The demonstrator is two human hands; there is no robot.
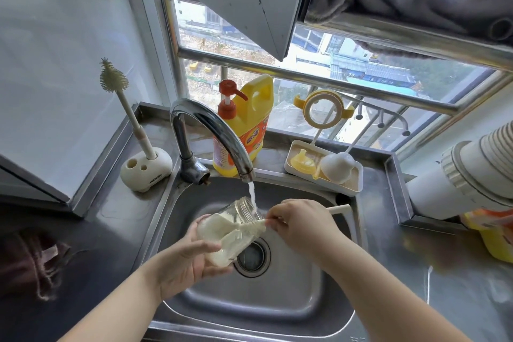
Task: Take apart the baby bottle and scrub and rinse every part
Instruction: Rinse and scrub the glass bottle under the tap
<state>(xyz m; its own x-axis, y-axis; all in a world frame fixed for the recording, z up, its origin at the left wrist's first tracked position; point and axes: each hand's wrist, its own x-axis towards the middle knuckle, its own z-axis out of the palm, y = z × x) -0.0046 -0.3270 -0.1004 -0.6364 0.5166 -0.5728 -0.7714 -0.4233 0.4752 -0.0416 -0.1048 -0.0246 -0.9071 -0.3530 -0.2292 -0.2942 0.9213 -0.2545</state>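
Observation:
Over the steel sink (319, 280), my left hand (186, 255) grips the clear baby bottle body (230, 228), tilted with its threaded mouth up toward the tap. My right hand (299, 222) grips the white handle of a bottle brush (340, 209); the brush's sponge head is inside the bottle. Water runs from the chrome tap (216, 133) onto the bottle's mouth. On the drying rack tray (358, 183) behind the sink lie the white teat (337, 169) and a yellow cap piece (304, 162). The yellow handled collar ring (322, 110) hangs on a rack peg.
A yellow dish soap bottle (249, 125) with an orange pump stands behind the tap. A silicone brush (125, 108) stands in a white holder (147, 171) at the left. A white pipe (458, 175) juts in at the right. The drain strainer (252, 257) sits under the bottle.

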